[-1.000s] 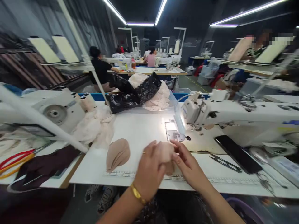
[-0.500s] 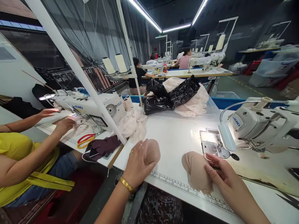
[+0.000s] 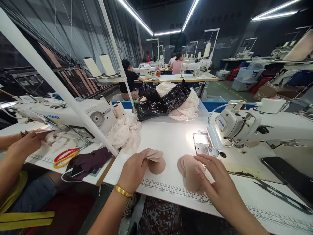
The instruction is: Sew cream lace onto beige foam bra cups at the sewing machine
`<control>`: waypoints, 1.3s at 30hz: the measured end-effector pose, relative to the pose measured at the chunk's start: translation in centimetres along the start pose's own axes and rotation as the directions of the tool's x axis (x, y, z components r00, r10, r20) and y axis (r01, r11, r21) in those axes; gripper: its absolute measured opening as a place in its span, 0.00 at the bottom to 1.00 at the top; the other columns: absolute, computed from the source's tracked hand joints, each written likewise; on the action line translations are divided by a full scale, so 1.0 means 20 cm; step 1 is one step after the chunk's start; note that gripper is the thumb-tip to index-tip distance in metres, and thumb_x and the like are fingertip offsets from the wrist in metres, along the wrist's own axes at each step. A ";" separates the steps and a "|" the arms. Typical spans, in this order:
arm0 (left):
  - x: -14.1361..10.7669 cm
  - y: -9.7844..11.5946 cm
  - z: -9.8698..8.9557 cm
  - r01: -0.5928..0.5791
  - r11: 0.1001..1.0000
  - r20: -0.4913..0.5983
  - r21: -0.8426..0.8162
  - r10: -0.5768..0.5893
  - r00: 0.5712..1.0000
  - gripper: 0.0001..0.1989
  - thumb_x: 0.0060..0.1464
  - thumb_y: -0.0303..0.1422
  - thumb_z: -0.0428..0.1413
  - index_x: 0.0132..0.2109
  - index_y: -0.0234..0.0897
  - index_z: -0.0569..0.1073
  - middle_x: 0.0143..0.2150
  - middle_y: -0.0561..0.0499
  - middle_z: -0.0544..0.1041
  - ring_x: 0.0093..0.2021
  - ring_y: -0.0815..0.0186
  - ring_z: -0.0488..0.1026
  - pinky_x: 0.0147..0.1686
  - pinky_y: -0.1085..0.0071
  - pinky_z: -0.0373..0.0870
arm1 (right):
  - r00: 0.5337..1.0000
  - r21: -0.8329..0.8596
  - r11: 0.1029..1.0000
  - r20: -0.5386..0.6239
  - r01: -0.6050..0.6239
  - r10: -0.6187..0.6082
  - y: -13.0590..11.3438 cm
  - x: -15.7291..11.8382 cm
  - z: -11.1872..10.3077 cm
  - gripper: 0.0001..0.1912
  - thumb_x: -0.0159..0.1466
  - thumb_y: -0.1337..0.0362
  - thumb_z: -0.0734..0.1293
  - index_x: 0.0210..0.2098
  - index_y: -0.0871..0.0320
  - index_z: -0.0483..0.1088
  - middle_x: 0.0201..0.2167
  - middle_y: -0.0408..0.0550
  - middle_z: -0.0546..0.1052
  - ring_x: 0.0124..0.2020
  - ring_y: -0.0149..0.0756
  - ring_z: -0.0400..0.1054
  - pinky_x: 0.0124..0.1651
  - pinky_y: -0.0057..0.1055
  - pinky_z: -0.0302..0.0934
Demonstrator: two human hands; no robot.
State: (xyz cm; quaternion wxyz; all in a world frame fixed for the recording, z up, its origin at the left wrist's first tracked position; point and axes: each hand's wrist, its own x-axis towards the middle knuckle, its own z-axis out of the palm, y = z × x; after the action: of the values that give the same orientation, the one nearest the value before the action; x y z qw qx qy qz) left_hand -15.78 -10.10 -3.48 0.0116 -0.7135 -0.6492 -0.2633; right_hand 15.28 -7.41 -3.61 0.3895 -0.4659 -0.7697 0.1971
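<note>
Two piles of thin beige fabric pieces lie on the white table (image 3: 168,137), just behind its printed ruler strip. My left hand (image 3: 134,168), with a gold bracelet at the wrist, pinches the upper layers of the left pile (image 3: 156,165) and lifts them, while a rounded piece stays flat below. At the right pile (image 3: 189,173), fanned out in overlapping layers, my right hand (image 3: 212,174) rests against the right side with its fingers spread. The sewing machine's lit needle plate (image 3: 201,143) is just behind my right hand.
A JUKI sewing machine (image 3: 234,120) stands at the right, near black snips (image 3: 281,195) and a dark phone (image 3: 288,176). Black plastic bags (image 3: 156,104) and lace (image 3: 126,130) lie behind. At left, a co-worker's hands (image 3: 26,145) work beside red-and-yellow scissors (image 3: 66,156).
The view has turned to the right. My left hand now raises layers of the left pile, and the flat piece shows below. The co-worker's hands have come together over fabric.
</note>
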 end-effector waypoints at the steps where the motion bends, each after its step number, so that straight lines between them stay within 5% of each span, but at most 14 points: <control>1: 0.02 -0.01 -0.03 0.019 1.000 -0.020 0.001 -0.019 1.000 0.21 0.65 0.29 0.46 0.62 0.34 0.72 0.51 0.43 0.83 0.47 0.55 0.81 0.47 0.58 0.79 | 0.998 0.015 0.998 0.019 0.054 -0.055 -0.02 0.02 0.01 0.15 0.74 0.58 0.60 0.58 0.45 0.69 0.58 0.52 0.70 0.60 0.51 0.65 0.59 0.53 0.68; 6: 0.08 -0.04 -0.14 0.073 0.997 -0.165 -0.041 -0.078 0.983 0.20 0.67 0.33 0.46 0.61 0.36 0.73 0.54 0.43 0.82 0.51 0.55 0.80 0.49 0.59 0.78 | 0.922 0.028 0.955 0.254 0.295 -0.292 -0.20 0.13 0.18 0.13 0.71 0.67 0.61 0.54 0.53 0.70 0.49 0.55 0.77 0.49 0.49 0.71 0.50 0.50 0.72; 10: 0.08 -0.06 -0.16 0.012 0.996 -0.245 -0.093 -0.035 0.969 0.20 0.68 0.32 0.46 0.61 0.37 0.72 0.56 0.44 0.80 0.55 0.56 0.78 0.53 0.59 0.77 | 0.767 -0.048 0.911 0.559 0.409 -0.315 -0.31 0.20 0.35 0.18 0.65 0.75 0.64 0.52 0.55 0.73 0.54 0.54 0.76 0.52 0.53 0.70 0.50 0.50 0.70; 13: 0.05 -0.08 -0.15 -0.102 0.987 -0.240 -0.120 0.071 0.968 0.20 0.68 0.28 0.45 0.63 0.39 0.70 0.60 0.45 0.78 0.60 0.59 0.74 0.60 0.58 0.73 | 0.642 0.085 0.865 0.636 0.494 -0.429 -0.30 0.24 0.40 0.19 0.64 0.79 0.62 0.47 0.54 0.75 0.54 0.49 0.78 0.57 0.46 0.69 0.57 0.45 0.66; 15: 0.03 -0.09 -0.12 -0.166 0.975 -0.214 -0.145 0.133 0.968 0.21 0.68 0.26 0.44 0.64 0.40 0.69 0.63 0.45 0.75 0.64 0.60 0.71 0.63 0.57 0.70 | 0.603 0.166 0.846 0.633 0.507 -0.486 -0.27 0.26 0.38 0.20 0.64 0.81 0.61 0.47 0.53 0.74 0.55 0.47 0.78 0.59 0.42 0.68 0.60 0.43 0.64; 19: -0.04 -0.08 -0.05 -0.259 0.957 -0.114 -0.129 0.246 0.963 0.22 0.68 0.24 0.44 0.64 0.41 0.68 0.65 0.45 0.74 0.64 0.60 0.71 0.62 0.59 0.71 | 0.651 0.146 0.845 0.576 0.514 -0.495 -0.20 0.26 0.25 0.19 0.64 0.80 0.60 0.45 0.55 0.74 0.54 0.50 0.78 0.59 0.44 0.69 0.60 0.45 0.64; 22: -0.10 -0.06 -0.03 -0.301 0.950 0.039 -0.086 0.305 0.951 0.23 0.67 0.29 0.49 0.67 0.45 0.66 0.64 0.48 0.75 0.62 0.58 0.73 0.60 0.60 0.74 | 0.787 0.105 0.894 0.437 0.436 -0.436 -0.12 0.23 0.09 0.18 0.66 0.77 0.58 0.46 0.55 0.73 0.53 0.52 0.78 0.56 0.45 0.70 0.57 0.46 0.66; 24: -0.13 -0.07 -0.02 -0.305 0.950 0.119 -0.060 0.310 0.943 0.27 0.64 0.38 0.57 0.68 0.48 0.65 0.64 0.49 0.75 0.61 0.54 0.74 0.57 0.59 0.76 | 0.917 0.052 0.965 0.302 0.258 -0.262 -0.06 0.20 -0.01 0.16 0.70 0.72 0.57 0.48 0.53 0.72 0.51 0.52 0.78 0.53 0.44 0.71 0.54 0.45 0.68; 26: -0.14 -0.09 0.00 -0.319 0.947 0.139 -0.029 0.319 0.937 0.30 0.61 0.44 0.60 0.69 0.51 0.65 0.66 0.49 0.73 0.61 0.51 0.74 0.56 0.58 0.77 | 0.980 -0.010 1.000 0.199 0.029 -0.026 0.00 0.15 -0.08 0.13 0.73 0.65 0.58 0.53 0.51 0.71 0.54 0.52 0.76 0.55 0.45 0.70 0.55 0.46 0.69; 28: -0.12 -0.11 0.02 -0.325 0.946 0.145 -0.014 0.324 0.935 0.31 0.61 0.46 0.59 0.69 0.52 0.65 0.66 0.50 0.73 0.61 0.51 0.74 0.55 0.58 0.76 | 0.973 -0.070 0.992 0.198 -0.104 0.116 0.03 0.12 -0.09 0.19 0.72 0.58 0.63 0.61 0.50 0.66 0.62 0.54 0.69 0.63 0.49 0.64 0.60 0.50 0.66; 30: -0.08 -0.12 0.04 -0.308 0.951 0.152 -0.002 0.305 0.940 0.29 0.62 0.44 0.58 0.68 0.51 0.66 0.64 0.50 0.75 0.60 0.52 0.74 0.54 0.58 0.76 | 0.954 -0.112 0.988 0.265 -0.111 0.137 0.03 0.09 -0.04 0.30 0.68 0.56 0.68 0.68 0.50 0.60 0.68 0.56 0.62 0.68 0.53 0.56 0.66 0.54 0.59; 35: -0.04 -0.04 -0.01 -0.193 0.980 -0.010 0.038 0.194 0.981 0.30 0.60 0.48 0.58 0.66 0.47 0.69 0.65 0.43 0.73 0.61 0.45 0.72 0.57 0.48 0.72 | 0.970 -0.125 0.992 0.241 -0.009 0.040 -0.05 0.07 0.12 0.31 0.58 0.74 0.68 0.60 0.50 0.67 0.59 0.52 0.69 0.60 0.50 0.61 0.62 0.49 0.61; 37: -0.09 0.04 -0.04 -0.128 0.986 -0.053 -0.111 0.122 0.991 0.25 0.60 0.48 0.59 0.62 0.48 0.72 0.61 0.45 0.77 0.58 0.48 0.75 0.56 0.52 0.74 | 0.969 -0.083 0.996 0.246 0.027 -0.006 -0.05 0.06 0.13 0.34 0.54 0.80 0.64 0.57 0.50 0.68 0.55 0.50 0.70 0.56 0.46 0.63 0.58 0.44 0.64; 39: -0.17 0.13 -0.05 -0.003 0.938 0.056 -0.346 0.024 0.998 0.17 0.63 0.45 0.58 0.56 0.49 0.77 0.51 0.48 0.81 0.50 0.54 0.79 0.50 0.60 0.78 | 0.968 -0.018 1.000 0.251 0.023 -0.018 -0.04 0.03 0.11 0.35 0.53 0.82 0.61 0.57 0.49 0.69 0.53 0.48 0.71 0.53 0.44 0.65 0.56 0.41 0.65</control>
State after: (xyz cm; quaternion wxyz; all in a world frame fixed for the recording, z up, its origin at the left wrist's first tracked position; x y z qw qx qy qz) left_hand -13.66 -13.97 -3.12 -0.1311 -0.7166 -0.5879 -0.3517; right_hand 13.01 -7.21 -4.21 0.2863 -0.4333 -0.8195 0.2425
